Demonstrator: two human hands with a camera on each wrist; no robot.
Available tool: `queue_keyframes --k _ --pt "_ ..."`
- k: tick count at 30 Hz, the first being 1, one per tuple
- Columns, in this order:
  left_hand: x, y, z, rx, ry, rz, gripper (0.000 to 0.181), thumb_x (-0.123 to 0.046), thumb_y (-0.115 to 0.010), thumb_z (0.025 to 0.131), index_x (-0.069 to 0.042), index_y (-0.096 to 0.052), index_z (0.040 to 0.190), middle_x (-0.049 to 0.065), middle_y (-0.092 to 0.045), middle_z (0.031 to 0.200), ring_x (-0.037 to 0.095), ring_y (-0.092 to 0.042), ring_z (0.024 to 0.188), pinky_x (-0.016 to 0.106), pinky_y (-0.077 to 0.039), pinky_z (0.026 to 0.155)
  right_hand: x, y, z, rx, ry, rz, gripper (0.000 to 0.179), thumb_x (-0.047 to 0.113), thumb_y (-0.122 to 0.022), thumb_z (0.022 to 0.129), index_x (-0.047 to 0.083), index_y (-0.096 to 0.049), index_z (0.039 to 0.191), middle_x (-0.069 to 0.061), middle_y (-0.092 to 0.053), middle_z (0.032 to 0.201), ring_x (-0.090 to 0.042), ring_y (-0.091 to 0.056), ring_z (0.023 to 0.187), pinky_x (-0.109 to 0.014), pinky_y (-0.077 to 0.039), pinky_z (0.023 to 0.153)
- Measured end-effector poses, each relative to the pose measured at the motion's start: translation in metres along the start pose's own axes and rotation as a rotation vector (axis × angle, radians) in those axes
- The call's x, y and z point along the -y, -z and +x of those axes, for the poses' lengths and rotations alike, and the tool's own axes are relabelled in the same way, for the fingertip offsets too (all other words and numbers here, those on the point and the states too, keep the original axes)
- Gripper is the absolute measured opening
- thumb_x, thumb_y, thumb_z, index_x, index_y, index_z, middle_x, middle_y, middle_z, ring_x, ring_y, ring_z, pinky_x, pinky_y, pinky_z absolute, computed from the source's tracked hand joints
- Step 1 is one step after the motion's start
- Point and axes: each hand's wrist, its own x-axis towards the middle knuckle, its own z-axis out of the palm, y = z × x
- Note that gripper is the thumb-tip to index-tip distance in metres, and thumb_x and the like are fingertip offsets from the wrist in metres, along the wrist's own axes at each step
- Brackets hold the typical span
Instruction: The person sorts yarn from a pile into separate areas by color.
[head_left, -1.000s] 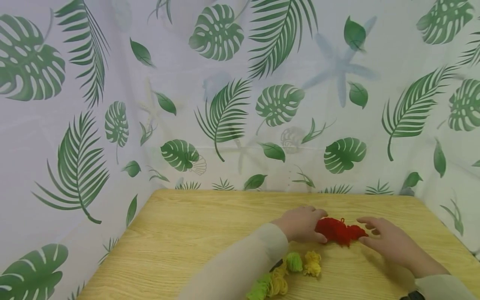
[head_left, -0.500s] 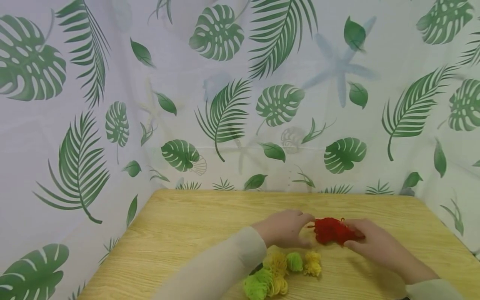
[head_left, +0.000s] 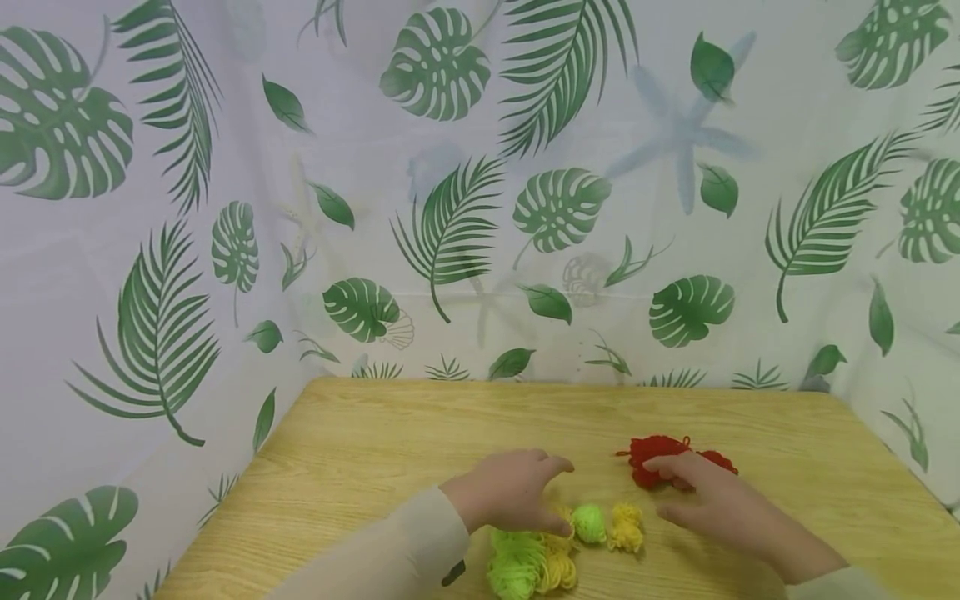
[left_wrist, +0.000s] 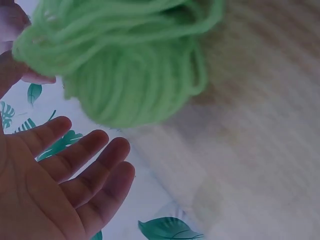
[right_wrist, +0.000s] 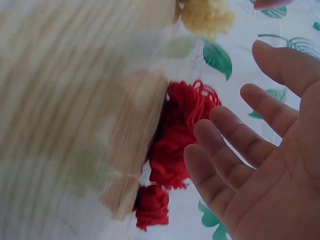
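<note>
Red yarn (head_left: pixel 654 451) lies in a larger bundle and a smaller one at the right of the table; the right wrist view shows the big red bundle (right_wrist: pixel 175 140) beside the small red one (right_wrist: pixel 152 206). My right hand (head_left: pixel 716 504) hovers at its near side, fingers spread and relaxed, holding nothing. My left hand (head_left: pixel 510 492) is over the green and yellow yarn, its fingers loosely extended and nothing gripped. Below it are a large lime green bundle (head_left: pixel 517 565) and a yellow bundle (head_left: pixel 558 567), partly hidden by the hand. In the left wrist view, the green yarn (left_wrist: pixel 125 75) is beyond the fingertips.
A small green ball (head_left: pixel 589 524) and a small yellow bundle (head_left: pixel 626 527) sit between the two hands. The wood-grain table (head_left: pixel 405 425) meets a white leaf-printed cloth (head_left: pixel 480 250) at the back and left.
My left hand has moved away from the red yarn, left and nearer, to over the green and yellow bundles. My right hand touched the red yarn, then shifted left and nearer.
</note>
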Motion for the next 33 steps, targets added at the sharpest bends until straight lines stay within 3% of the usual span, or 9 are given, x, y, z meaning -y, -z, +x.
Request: queue_keyframes --k 5,11,20,26,33 --pt "0.004 -0.012 -0.016 -0.019 0.02 -0.033 0.079 -0.067 -0.07 0.085 -0.03 -0.046 0.151 -0.005 -0.056 0.141 0.016 -0.059 0.119 0.039 -0.053 0.093 0.011 -0.007 -0.001 0.03 0.002 0.011 0.056 0.039 -0.079 0.087 0.016 -0.063 0.135 -0.001 -0.062 0.131 -0.027 -0.059 0.114 -0.053 -0.05 0.095" --pt "-0.001 -0.021 -0.029 -0.028 0.042 -0.053 0.082 -0.072 -0.068 0.082 -0.03 -0.047 0.15 -0.006 -0.059 0.139 0.016 -0.06 0.119 0.041 -0.052 0.094 0.018 -0.014 0.0 0.104 -0.021 0.055 0.062 0.039 -0.081 0.085 0.016 -0.06 0.138 -0.002 -0.062 0.126 -0.023 -0.06 0.105 -0.049 -0.053 0.086" --pt "-0.009 -0.036 -0.028 -0.027 0.034 0.021 0.082 -0.075 -0.068 0.079 -0.029 -0.051 0.145 -0.008 -0.065 0.129 0.014 -0.064 0.109 0.039 -0.052 0.086 0.022 -0.026 0.005 0.183 -0.033 0.058 0.062 0.038 -0.084 0.082 0.017 -0.061 0.136 0.003 -0.062 0.119 -0.017 -0.057 0.095 -0.046 -0.053 0.082" --pt "-0.009 -0.038 -0.026 -0.001 0.033 0.016 0.08 -0.073 -0.069 0.081 -0.029 -0.052 0.145 -0.01 -0.065 0.129 0.013 -0.063 0.11 0.04 -0.051 0.088 0.023 -0.032 0.01 0.198 -0.021 0.002 0.049 0.038 -0.082 0.084 0.022 -0.066 0.128 0.006 -0.062 0.114 -0.015 -0.055 0.088 -0.042 -0.051 0.078" --pt "-0.005 -0.037 -0.026 0.018 0.015 -0.007 0.071 -0.066 -0.071 0.084 -0.028 -0.055 0.142 -0.01 -0.065 0.126 0.011 -0.062 0.109 0.038 -0.051 0.089 0.021 -0.035 0.013 0.177 0.0 -0.042 0.036 0.036 -0.084 0.083 0.026 -0.07 0.115 0.008 -0.064 0.116 -0.02 -0.059 0.106 -0.056 -0.049 0.095"
